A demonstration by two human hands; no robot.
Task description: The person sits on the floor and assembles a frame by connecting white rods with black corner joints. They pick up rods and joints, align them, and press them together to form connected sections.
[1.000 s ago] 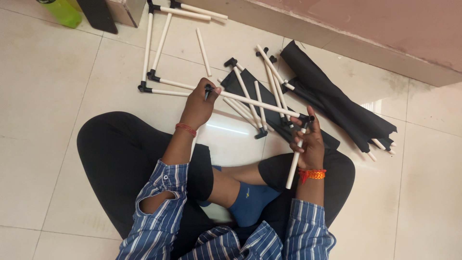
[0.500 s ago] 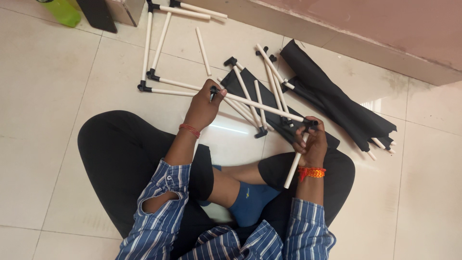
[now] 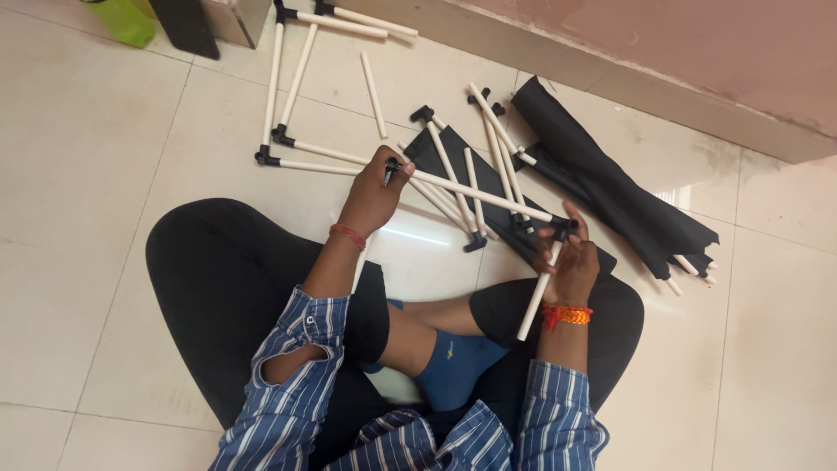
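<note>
Barely changed: both hands, left hand and right hand, still grip the white rod, slanting left-to-right across the floor.

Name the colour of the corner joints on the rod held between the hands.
Black, on a white rod; the joint by the right hand shows it best, head view.

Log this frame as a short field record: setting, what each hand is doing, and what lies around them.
setting: person seated cross-legged on a tiled floor, beside a wall
left hand: grips a black connector at one end of a long white tube
right hand: holds the black corner joint at that tube's other end, with a short white tube running down from it
nearby parts: loose white tubes with black connectors, a partly joined frame
fabric: black folded cloth near the wall
other: green bottle at the top left
</note>
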